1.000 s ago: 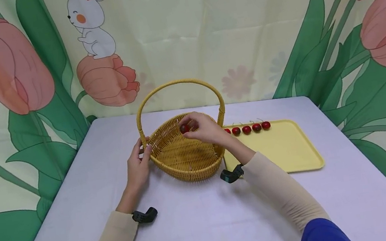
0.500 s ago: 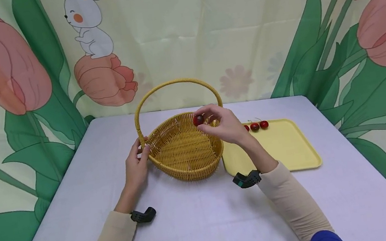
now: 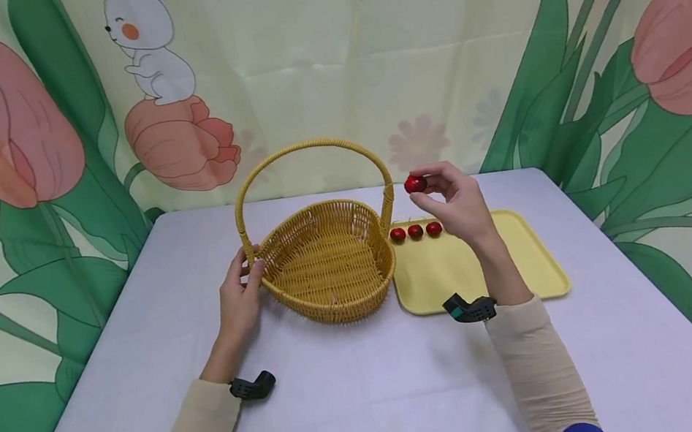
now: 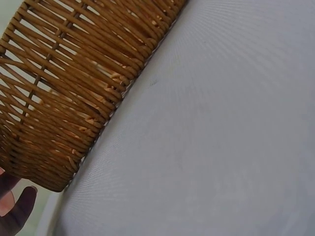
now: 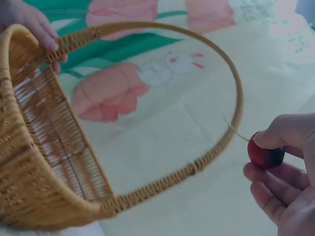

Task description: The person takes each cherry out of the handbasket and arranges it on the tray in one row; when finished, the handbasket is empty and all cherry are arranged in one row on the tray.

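My right hand (image 3: pixel 460 203) pinches a dark red cherry (image 3: pixel 415 184) between thumb and fingers, up in the air over the far left part of the yellow tray. A thin green stem shows on this cherry (image 5: pixel 265 151) in the right wrist view. With my left hand (image 3: pixel 240 294) I grip the woven basket (image 3: pixel 333 314) at its left side, where the handle meets the rim. Its inside shows bare wicker from the head. Along the tray's far edge lie several cherries (image 3: pixel 415 232) in a row, some hidden behind my right hand.
The yellow tray (image 3: pixel 513 273) lies right of the basket, its left edge close by the basket's side. The basket's tall arched handle (image 3: pixel 309 145) stands upright. A white cloth covers the table (image 3: pixel 346 408), and a printed curtain (image 3: pixel 302 89) hangs behind it.
My right hand has moved right with the cherry, from over the basket to over the tray. My left hand keeps its grip on the basket.
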{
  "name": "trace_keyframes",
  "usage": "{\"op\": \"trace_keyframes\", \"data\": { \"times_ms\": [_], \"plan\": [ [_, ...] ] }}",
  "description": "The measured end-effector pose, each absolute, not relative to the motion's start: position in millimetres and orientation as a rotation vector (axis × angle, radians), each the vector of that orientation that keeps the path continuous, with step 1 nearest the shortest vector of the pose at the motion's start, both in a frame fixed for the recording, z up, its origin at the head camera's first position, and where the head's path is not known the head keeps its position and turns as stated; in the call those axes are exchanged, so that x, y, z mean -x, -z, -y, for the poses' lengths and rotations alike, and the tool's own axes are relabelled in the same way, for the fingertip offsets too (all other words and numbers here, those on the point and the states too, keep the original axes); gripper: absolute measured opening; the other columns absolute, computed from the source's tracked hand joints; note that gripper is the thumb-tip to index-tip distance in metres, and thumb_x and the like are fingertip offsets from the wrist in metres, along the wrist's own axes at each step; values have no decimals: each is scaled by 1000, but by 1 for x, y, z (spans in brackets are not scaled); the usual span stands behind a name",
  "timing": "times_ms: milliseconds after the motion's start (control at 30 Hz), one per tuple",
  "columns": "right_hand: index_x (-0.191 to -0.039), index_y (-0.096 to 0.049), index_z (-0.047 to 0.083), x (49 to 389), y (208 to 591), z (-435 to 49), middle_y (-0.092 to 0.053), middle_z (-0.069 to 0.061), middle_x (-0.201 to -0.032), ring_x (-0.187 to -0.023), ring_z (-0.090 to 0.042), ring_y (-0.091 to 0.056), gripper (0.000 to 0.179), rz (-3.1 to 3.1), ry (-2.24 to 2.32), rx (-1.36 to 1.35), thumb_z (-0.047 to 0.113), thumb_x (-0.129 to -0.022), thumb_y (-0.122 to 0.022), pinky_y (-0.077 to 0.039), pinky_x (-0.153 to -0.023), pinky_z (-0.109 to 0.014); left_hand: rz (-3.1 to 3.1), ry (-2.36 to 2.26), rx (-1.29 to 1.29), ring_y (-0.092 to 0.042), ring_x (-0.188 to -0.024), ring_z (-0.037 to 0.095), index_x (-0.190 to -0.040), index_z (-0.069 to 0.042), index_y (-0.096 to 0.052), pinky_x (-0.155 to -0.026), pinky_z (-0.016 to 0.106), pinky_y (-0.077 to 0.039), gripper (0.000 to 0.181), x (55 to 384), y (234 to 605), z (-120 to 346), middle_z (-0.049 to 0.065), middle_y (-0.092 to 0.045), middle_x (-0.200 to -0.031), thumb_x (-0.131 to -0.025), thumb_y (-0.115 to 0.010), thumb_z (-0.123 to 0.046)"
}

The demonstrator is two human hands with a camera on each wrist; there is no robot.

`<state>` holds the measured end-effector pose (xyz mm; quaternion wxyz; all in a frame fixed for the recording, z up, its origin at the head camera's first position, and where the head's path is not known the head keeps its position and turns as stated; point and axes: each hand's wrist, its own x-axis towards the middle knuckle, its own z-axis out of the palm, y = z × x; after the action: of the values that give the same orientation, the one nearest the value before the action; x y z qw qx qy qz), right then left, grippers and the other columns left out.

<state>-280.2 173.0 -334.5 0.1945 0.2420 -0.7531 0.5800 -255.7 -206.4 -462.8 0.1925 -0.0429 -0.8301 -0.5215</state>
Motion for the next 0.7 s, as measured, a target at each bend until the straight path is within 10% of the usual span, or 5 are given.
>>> {"op": "trace_keyframes", "data": {
  "times_ms": [400,700],
  "plan": [
    [-138,-58,5,304,358,-225,-56,-14,-133,-107,1,-62,46,2262,-1568,-222,16,-94,-69,-50,-89,-11,2340,1453,124,-56,-114,20,-149,-24,-46,-79,20,-46,48,255,461,206,6,-49,-150,-106,-47,-43],
    [-138,-54,2,320,389,-259,-50,-17,-139,-124,-31,-60,46,2427,-1338,159,17,-95,-65,-53,-100,-37,2343,1459,122,-56,-114,19,-149,-25,-46,-80,20,-47,48,254,461,206,5,-50,-150,-105,-47,-44]
  ]
}}
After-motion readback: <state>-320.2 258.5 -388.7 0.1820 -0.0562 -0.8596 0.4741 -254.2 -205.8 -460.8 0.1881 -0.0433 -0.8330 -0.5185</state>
